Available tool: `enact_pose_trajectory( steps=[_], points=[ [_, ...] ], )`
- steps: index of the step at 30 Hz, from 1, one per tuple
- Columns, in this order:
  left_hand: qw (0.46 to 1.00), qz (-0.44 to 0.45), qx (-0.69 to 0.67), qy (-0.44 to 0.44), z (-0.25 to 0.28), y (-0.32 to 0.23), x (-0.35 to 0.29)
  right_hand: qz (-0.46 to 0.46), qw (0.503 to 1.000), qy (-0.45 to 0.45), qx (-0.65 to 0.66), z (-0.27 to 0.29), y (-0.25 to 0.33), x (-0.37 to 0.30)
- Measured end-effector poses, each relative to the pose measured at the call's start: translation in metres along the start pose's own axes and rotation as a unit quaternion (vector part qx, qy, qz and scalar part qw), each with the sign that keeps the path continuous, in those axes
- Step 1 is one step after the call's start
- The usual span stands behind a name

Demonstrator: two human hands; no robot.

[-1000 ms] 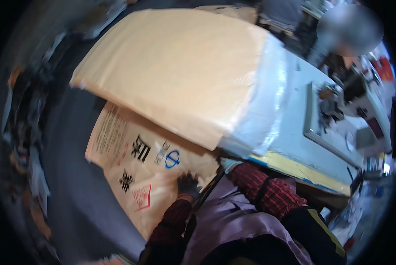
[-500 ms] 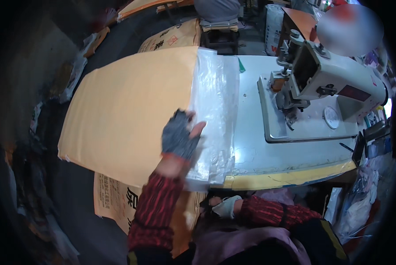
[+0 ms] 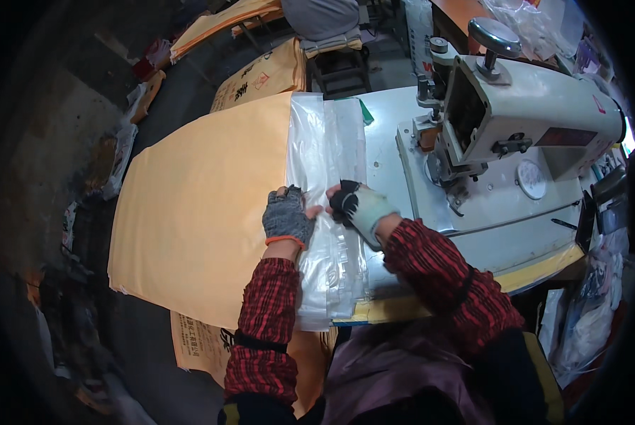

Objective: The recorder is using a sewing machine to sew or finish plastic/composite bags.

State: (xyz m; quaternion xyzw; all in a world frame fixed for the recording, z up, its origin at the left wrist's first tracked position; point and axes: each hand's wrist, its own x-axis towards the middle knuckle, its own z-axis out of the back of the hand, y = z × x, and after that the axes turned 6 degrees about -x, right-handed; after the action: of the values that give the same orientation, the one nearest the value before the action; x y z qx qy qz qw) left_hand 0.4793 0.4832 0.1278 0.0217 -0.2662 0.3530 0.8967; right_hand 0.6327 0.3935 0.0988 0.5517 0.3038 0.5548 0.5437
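Note:
A stack of tan paper sacks [image 3: 197,191] lies on the table, with clear plastic liners [image 3: 309,283] sticking out past their right edge. My left hand [image 3: 288,218], in a grey fingerless glove with an orange cuff, rests on the top sack by that edge. Its fingers lie on the paper and its thumb stretches out onto the plastic. Just to the right, my right hand [image 3: 363,212] wears a pale glove with black fingers. Its fingers are curled closed at the top plastic liner, and the fingertips are partly hidden.
A white industrial sewing machine [image 3: 537,113] stands on the pale tabletop [image 3: 392,177] at the right. Printed sacks [image 3: 261,74] are piled beyond the stack, and more printed sacks [image 3: 197,340] hang below its near edge. A stool [image 3: 339,67] stands at the back. Plastic bags [image 3: 587,297] hang at the right.
My right hand has come up from below the table edge onto the plastic liners. My left hand stays near the sack's edge. The view has shifted slightly.

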Motion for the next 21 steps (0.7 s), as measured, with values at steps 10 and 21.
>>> enact_pose_trajectory(
  steps=[10,21],
  points=[
    [0.916,0.247,-0.316,-0.025,0.003,0.036,-0.019,-0.335,0.919,-0.002,0.207,-0.028,0.03,0.031],
    [0.815,0.468,-0.292,-0.176,0.043,0.116,-0.01,-0.147,0.98,-0.005,-0.133,-0.041,0.036,0.001]
  ],
)
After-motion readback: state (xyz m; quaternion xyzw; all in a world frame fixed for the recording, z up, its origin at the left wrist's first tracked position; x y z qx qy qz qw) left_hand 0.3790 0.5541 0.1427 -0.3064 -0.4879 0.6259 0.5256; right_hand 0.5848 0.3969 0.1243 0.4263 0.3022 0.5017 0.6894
